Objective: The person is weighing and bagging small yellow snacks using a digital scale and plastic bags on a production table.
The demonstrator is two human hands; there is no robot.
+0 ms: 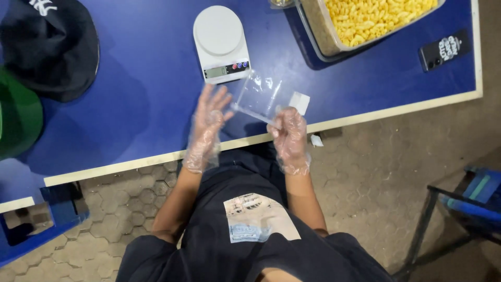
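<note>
Holding a small clear bag (257, 96) over the near edge of the blue table (141, 94), the person works with both hands in thin, crinkly plastic gloves. The right hand (288, 131) is closed in a pinch on the bag's lower edge, where a stiff strip runs along the film. The left hand (209, 119) is open, fingers spread and loose, its fingertips just at the bag's left corner; whether they actually touch it I cannot tell. The bag is flat, glossy and see-through, tilted up and away from the body.

Just beyond the bag sits a white scale (220, 43) with a round smooth platform and a small display strip at its front. To the right of it a clear, rectangular tub (318, 36) holds a heap of small yellow puffed pieces (373, 16), knobbly and matte. A dark phone (444, 48) lies flat near the table's right edge. On the left a black fabric cap (52, 47) rests beside a green one (18, 115). A white scrap (299, 102) lies on the table by the bag. Underfoot is hexagonal paving (120, 209).
</note>
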